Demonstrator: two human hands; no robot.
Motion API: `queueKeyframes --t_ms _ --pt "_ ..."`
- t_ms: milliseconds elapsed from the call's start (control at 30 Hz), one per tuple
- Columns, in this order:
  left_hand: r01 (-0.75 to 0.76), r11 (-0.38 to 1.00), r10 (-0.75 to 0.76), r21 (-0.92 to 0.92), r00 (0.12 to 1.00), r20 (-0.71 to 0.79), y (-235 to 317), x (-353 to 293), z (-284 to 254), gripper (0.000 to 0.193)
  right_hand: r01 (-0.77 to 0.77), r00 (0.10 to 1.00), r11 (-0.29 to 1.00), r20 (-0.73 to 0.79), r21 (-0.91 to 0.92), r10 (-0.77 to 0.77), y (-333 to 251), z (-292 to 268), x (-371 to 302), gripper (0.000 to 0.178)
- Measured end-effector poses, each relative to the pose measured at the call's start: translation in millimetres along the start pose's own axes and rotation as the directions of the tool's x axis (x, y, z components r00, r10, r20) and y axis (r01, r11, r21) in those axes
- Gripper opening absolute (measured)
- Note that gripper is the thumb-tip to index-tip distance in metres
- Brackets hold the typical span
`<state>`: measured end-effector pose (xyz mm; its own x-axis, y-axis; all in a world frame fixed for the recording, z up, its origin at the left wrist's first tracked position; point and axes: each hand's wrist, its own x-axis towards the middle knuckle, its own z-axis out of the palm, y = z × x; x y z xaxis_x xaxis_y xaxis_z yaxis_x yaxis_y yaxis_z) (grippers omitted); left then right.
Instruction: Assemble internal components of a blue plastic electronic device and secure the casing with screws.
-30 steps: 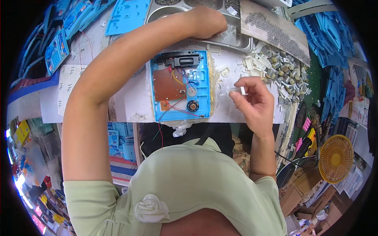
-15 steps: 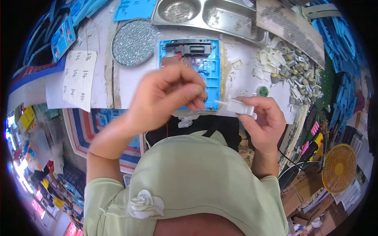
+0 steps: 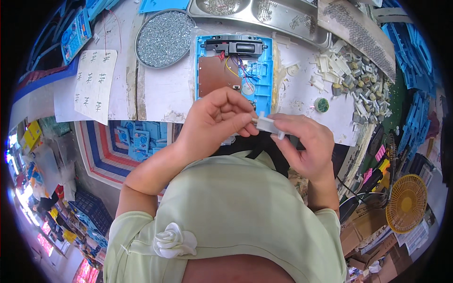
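Observation:
My right hand (image 3: 306, 141) pinches a small white plastic part (image 3: 267, 125) between thumb and fingers, in front of my body. My left hand (image 3: 219, 120) has closed thumb and fingertips against the part's left end. Whatever is between those left fingertips is too small to make out. Just beyond the hands, a blue plastic housing (image 3: 266, 70) lies with its inside up on the bench. It holds a brown board (image 3: 214, 75), a black mechanism (image 3: 236, 47) along its far end and several thin coloured wires (image 3: 231, 63). My left hand overlaps the housing's near edge.
A round tray of small screws (image 3: 165, 38) stands at the far left, beside a marked paper sheet (image 3: 96, 85). Steel trays (image 3: 283, 26) sit at the back. White parts and small metal pieces (image 3: 354, 82) are heaped on the right, near a green roll (image 3: 321, 104).
My left hand has moved right and nearer to me, from over the housing to the white part's end. The right hand has shifted slightly left; more of the housing shows.

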<state>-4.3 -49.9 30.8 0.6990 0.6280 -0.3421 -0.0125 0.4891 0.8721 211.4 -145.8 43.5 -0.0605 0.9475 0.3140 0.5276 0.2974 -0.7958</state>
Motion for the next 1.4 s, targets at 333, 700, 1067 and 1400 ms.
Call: queueKeyframes --t_ms 333,700,1067,1400 --pt "-0.287 -0.156 0.579 0.945 0.749 0.323 42.5 69.8 -3.8 0.012 -0.405 0.875 0.812 -0.08 0.42 0.477 28.1 -13.5 -13.5 0.025" --pt "-0.441 -0.018 0.614 0.897 0.703 0.358 22.5 76.5 -22.6 0.013 -0.015 0.999 0.95 -0.038 -0.312 0.003 26.1 -8.7 23.9 0.031" --pt "-0.442 0.242 0.737 0.864 0.662 0.132 -0.8 52.4 -46.2 0.016 0.122 0.988 0.969 0.114 -0.213 -0.099 46.4 1.3 54.7 0.029" --pt "-0.448 0.25 0.703 0.858 0.694 0.157 0.7 52.0 -44.8 0.012 0.061 0.996 0.995 0.071 -0.078 -0.055 65.0 14.3 44.4 0.026"
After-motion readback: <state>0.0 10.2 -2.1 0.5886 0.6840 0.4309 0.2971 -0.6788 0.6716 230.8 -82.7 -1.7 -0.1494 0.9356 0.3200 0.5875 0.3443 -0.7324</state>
